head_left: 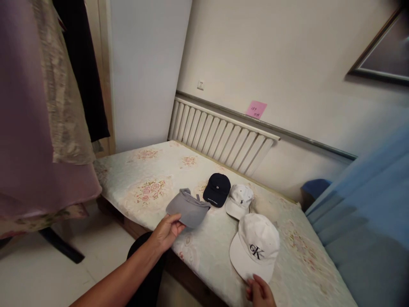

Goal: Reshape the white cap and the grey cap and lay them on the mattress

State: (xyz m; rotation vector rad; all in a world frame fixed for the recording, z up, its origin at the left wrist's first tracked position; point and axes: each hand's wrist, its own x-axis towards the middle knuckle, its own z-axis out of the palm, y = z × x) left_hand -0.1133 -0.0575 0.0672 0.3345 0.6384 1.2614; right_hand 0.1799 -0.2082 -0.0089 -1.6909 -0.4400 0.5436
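Observation:
My left hand [166, 231] pinches the near edge of a grey visor cap [189, 208] that lies on the floral bed [150, 179]. Low in the view, my right hand [260, 292] grips the brim of a white cap with a black logo [255, 249]. Beyond these two caps, a dark navy cap [217, 189] and a smaller white cap [239, 200] lie side by side on the bed, untouched.
Clothes hang on a rack [38, 111] at the left over the floor. A white radiator [220, 136] runs along the wall behind the bed, with a pink note [256, 109] above it. Blue fabric [370, 213] covers the right side.

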